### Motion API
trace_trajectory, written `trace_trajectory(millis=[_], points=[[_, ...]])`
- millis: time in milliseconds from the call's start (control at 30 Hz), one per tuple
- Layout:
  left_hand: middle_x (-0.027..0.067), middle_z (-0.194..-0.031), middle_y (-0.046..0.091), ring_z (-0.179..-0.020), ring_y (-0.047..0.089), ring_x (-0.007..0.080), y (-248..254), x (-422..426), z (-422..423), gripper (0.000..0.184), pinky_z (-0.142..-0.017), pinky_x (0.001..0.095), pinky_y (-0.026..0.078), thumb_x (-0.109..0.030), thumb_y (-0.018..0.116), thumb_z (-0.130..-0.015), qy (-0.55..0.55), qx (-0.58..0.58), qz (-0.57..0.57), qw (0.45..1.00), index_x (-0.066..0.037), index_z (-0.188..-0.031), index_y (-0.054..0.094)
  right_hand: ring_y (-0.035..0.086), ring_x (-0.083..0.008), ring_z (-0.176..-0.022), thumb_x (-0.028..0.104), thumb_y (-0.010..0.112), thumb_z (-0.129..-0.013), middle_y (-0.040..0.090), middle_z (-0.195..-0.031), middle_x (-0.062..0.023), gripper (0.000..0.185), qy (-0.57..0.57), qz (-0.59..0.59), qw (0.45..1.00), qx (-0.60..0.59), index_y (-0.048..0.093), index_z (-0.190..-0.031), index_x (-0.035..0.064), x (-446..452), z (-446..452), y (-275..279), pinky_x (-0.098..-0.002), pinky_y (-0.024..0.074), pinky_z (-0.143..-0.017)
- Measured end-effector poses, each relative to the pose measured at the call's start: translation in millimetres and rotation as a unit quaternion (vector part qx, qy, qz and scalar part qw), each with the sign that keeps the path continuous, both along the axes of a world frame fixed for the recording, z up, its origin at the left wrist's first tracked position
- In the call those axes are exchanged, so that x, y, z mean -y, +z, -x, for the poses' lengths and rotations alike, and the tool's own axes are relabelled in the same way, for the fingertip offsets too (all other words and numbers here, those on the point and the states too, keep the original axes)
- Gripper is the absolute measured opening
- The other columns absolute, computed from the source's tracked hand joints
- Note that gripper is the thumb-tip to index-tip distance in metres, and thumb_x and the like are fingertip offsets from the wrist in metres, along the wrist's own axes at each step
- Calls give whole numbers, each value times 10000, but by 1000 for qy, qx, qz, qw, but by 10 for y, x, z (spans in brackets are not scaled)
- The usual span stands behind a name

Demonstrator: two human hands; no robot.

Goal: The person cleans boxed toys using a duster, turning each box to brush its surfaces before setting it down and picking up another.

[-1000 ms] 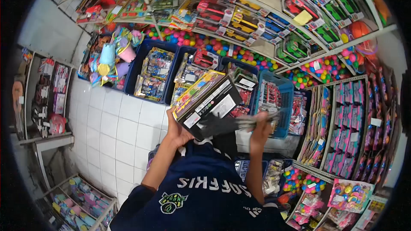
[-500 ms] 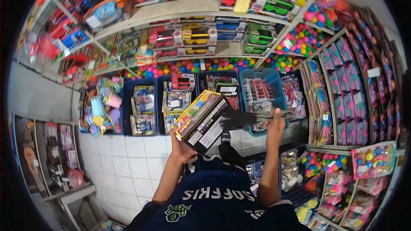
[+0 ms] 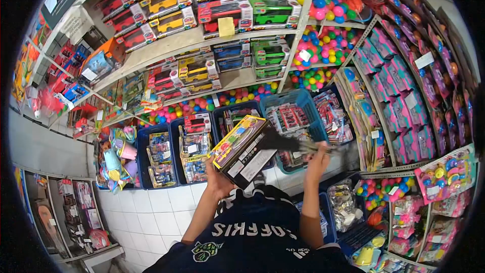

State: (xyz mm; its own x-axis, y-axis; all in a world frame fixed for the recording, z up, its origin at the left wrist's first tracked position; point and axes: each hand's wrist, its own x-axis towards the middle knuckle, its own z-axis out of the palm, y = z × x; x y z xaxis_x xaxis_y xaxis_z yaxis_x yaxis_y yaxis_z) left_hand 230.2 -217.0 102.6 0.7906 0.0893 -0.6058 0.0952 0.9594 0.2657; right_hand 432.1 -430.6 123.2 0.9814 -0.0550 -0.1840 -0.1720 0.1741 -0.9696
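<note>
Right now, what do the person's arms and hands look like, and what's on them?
The left hand and right hand wear no gloves. The forearms are bare, and I see no watch. The dark blue shirt has short sleeves, white letters and a green badge.

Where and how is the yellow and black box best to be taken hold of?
Probably at its near end, coming from the left, as the left hand does: the box slants, with its long edges running up to the right, and the dark duster overlaps the far end in view.

Cardboard box [image 3: 242,150] (smooth, glossy)
</note>
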Motion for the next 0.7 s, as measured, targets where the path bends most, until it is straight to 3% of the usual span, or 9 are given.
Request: trace_trajectory(millis=[67,167,233,267,333,467,600,667,700], points=[[129,-1476,398,-1300,408,337,-9,112,-109,978,-1029,559,320,-818,351,-745,6,4,0,1000,-159,-1468,384,437,-87,-495,521,511,-961,457,-589,9,463,-27,-13,1000,-1,539,-865,69,103,-165,4,-256,364,-464],[130,-1463,414,-1290,417,347,-43,259,-194,972,-1024,569,325,-821,350,-745,28,-6,44,999,-159,-1455,403,432,-84,-492,495,527,-962,469,-632,7,443,109,5,992,-59,548,-845,68,18,-160,176,-241,357,-456],[138,-1416,461,-1247,458,317,21,382,-265,969,-985,527,379,-805,390,-725,42,4,31,999,-139,-1428,425,456,-90,-497,463,521,-973,510,-678,-1,426,253,-14,967,-5,572,-852,58,-124,-29,172,-247,378,-464],[137,-1412,466,-1234,468,316,12,417,-256,969,-985,528,379,-806,400,-722,49,-21,6,999,-140,-1426,427,488,-94,-517,438,513,-981,549,-712,-13,407,315,96,944,-22,600,-888,52,-134,-8,221,-255,400,-482],[122,-1415,467,-1232,462,314,33,441,-245,971,-983,527,374,-814,422,-715,63,-57,-14,996,-150,-1422,433,499,-90,-538,433,526,-976,573,-732,-22,405,305,84,949,-9,614,-931,40,-182,-25,150,-262,410,-497],[118,-1462,419,-1287,406,315,86,514,-148,983,-993,531,352,-828,412,-709,80,-51,-2,996,-174,-1443,412,462,-82,-527,461,536,-966,542,-685,-1,399,74,-58,992,-81,585,-888,73,-167,-433,31,-244,361,-477],[119,-1485,392,-1304,388,321,-26,474,-59,1020,-1016,518,337,-832,410,-699,79,-59,19,995,-162,-1466,378,466,-87,-519,464,541,-963,542,-667,-2,393,154,-49,983,-92,580,-890,80,-114,-496,-16,-244,362,-479],[135,-1474,392,-1311,380,320,-92,456,-63,1017,-1031,508,330,-820,422,-702,84,-51,24,995,-138,-1457,386,510,-105,-525,446,532,-971,561,-676,-26,393,295,58,952,-55,579,-891,64,-199,-309,-41,-257,399,-502],[135,-1474,392,-1311,380,320,-81,458,-99,1017,-1031,508,330,-820,422,-702,83,-48,23,995,-138,-1457,386,527,-116,-535,433,534,-973,574,-697,-30,394,325,45,942,-62,587,-895,51,-263,-219,0,-264,415,-511]])
